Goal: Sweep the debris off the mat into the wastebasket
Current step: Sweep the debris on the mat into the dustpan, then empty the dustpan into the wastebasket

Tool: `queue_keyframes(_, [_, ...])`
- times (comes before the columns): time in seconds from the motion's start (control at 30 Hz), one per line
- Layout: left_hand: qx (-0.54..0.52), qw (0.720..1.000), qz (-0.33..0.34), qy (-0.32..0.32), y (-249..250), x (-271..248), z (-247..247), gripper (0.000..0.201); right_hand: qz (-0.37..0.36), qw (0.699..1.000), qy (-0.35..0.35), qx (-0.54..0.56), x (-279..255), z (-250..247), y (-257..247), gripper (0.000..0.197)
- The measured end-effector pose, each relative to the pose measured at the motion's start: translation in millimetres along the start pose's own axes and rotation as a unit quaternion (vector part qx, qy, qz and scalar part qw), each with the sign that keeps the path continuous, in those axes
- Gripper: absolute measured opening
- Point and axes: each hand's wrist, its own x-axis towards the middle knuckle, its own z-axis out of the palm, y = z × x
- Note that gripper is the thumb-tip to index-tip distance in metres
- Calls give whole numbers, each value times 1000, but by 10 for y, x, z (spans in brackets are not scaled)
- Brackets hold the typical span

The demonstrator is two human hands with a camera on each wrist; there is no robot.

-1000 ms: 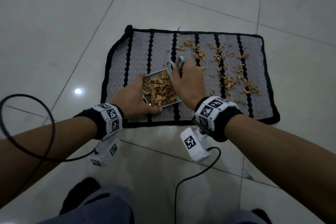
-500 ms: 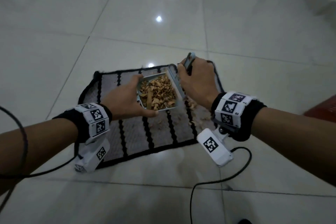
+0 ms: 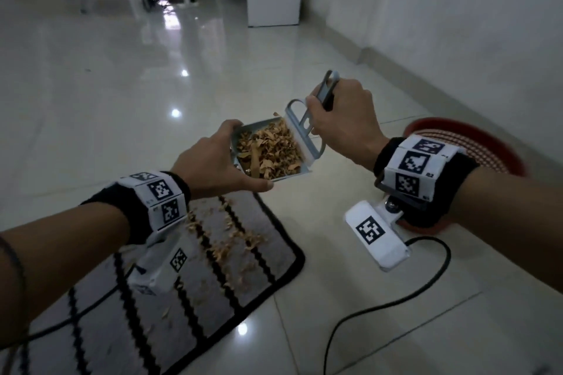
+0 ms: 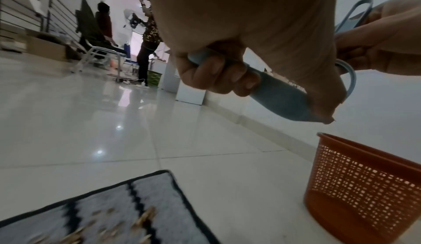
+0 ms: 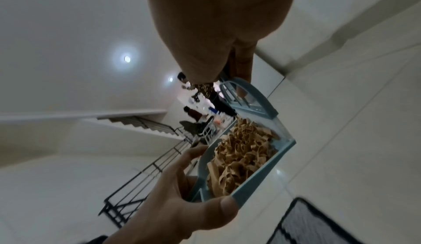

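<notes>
- We see the left hand [image 3: 213, 161] holding a small light-blue dustpan [image 3: 300, 175] in the air, its thumb lying along the near rim and its fingers [image 4: 212, 75] curled under the pan's far side.
- The dustpan is heaped with tan debris [image 3: 268, 151], shavings that lie against the pan's right edge, just left of the right hand's fingers.
- The right hand [image 3: 344, 122] is closed round the handle of a small brush [image 3: 307, 134]; its fingers [image 5: 243, 62] are wrapped tight on the handle, whose looped end sticks up above the knuckles.
- The brush head stands along the dustpan's right rim, touching it, so the two tools meet between our hands.
- The red mesh wastebasket [image 4: 364, 184] stands upright on the floor [image 3: 106, 100] to the right of the right hand's fingers and below them, well apart from the pan; in the head view the right wrist covers part of its rim.
- The grey mat [image 3: 231, 277] with black stripes lies on the floor below and behind the left hand's fingers, with loose shavings [image 3: 240, 243] scattered over its near-right part.
- A black cable [image 3: 380, 304] trails on the floor under the right wrist.
</notes>
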Motion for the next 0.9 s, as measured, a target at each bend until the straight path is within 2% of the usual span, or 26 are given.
queue_keyframes(0.3, [-24, 993, 111, -32, 1304, 978, 529, 122, 117, 987, 107, -29, 221, -1225, 973, 29])
queue_keyframes(0.5, [21, 985, 164, -47, 2037, 1523, 918, 124, 170, 970, 168, -44, 189, -1733, 1660, 26])
queue_keyframes(0.73, [111, 971, 197, -75, 2494, 1871, 1230, 122, 218, 953, 205, -49, -88, -1843, 2244, 29])
queue_keyframes(0.9, [265, 928, 257, -42, 2667, 1886, 1479, 122, 235, 945, 226, -38, -364, -1738, 2505, 22])
